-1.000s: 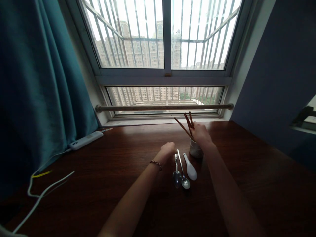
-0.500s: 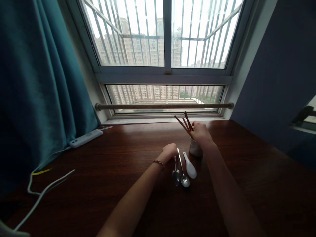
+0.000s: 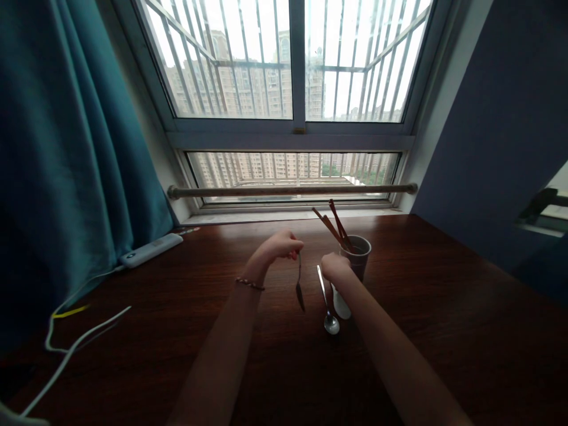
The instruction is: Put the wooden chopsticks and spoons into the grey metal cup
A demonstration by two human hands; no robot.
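My left hand (image 3: pixel 284 244) pinches a metal spoon (image 3: pixel 300 296) by the end of its handle. That spoon hangs bowl-down above the table. My right hand (image 3: pixel 336 267) is closed at the handle end of a white soup spoon (image 3: pixel 341 305), covering that end; the fingertips are hidden. Between my hands a second metal spoon (image 3: pixel 331 324) lies on the table, bowl toward me. Just behind my right hand stands a grey cup (image 3: pixel 362 260), with several brown chopsticks (image 3: pixel 339 228) leaning to the left in it.
The dark wooden table (image 3: pixel 266 361) reaches to the window sill. At the left lie a white power strip (image 3: pixel 151 249), a white cable (image 3: pixel 80 343) and a yellow strip (image 3: pixel 71 311), near a blue curtain (image 3: pixel 110 148). A metal rail (image 3: pixel 288 191) crosses the window.
My left hand has lifted one metal spoon and moved it up and left. My right hand has let go of the chopsticks, now in the cup, and come down to the white soup spoon.
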